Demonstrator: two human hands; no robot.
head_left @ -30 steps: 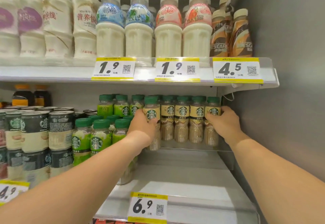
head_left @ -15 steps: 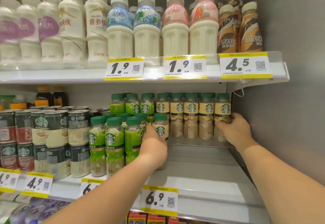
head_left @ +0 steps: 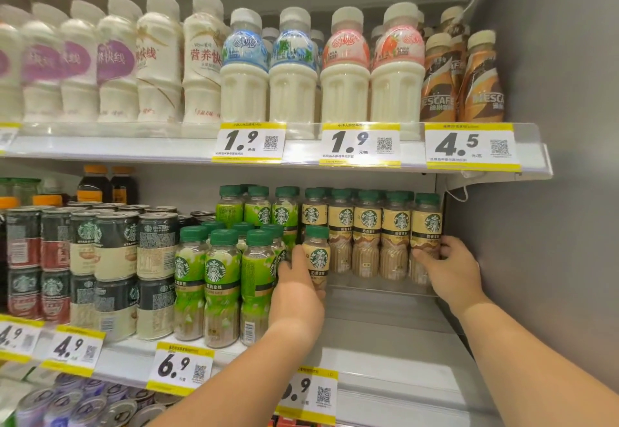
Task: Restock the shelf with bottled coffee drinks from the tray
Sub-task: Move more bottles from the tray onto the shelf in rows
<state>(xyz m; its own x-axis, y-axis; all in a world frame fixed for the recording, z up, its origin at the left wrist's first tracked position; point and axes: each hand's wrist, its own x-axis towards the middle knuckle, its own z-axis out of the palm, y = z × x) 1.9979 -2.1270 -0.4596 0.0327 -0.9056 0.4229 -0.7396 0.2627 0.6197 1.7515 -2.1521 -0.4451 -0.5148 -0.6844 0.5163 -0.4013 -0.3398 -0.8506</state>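
A row of cream-labelled coffee bottles [head_left: 368, 235] with green caps stands at the back of the middle shelf [head_left: 385, 336]. My left hand [head_left: 296, 296] is shut on one cream-labelled bottle [head_left: 316, 257], held upright in front of that row, beside the green-labelled bottles [head_left: 221, 279]. My right hand [head_left: 449, 269] grips the rightmost bottle [head_left: 426, 225] of the back row, next to the grey side wall. No tray is in view.
Stacked coffee cans [head_left: 114, 269] fill the shelf's left part. White milk bottles [head_left: 294, 68] and brown coffee bottles [head_left: 479, 81] stand on the upper shelf. Yellow price tags [head_left: 181, 368] line the shelf edges. The grey wall [head_left: 552, 192] closes the right side.
My left hand has pulled its bottle forward from the back row to beside the green bottles. My right hand stays on the rightmost bottle. The view has shifted left.
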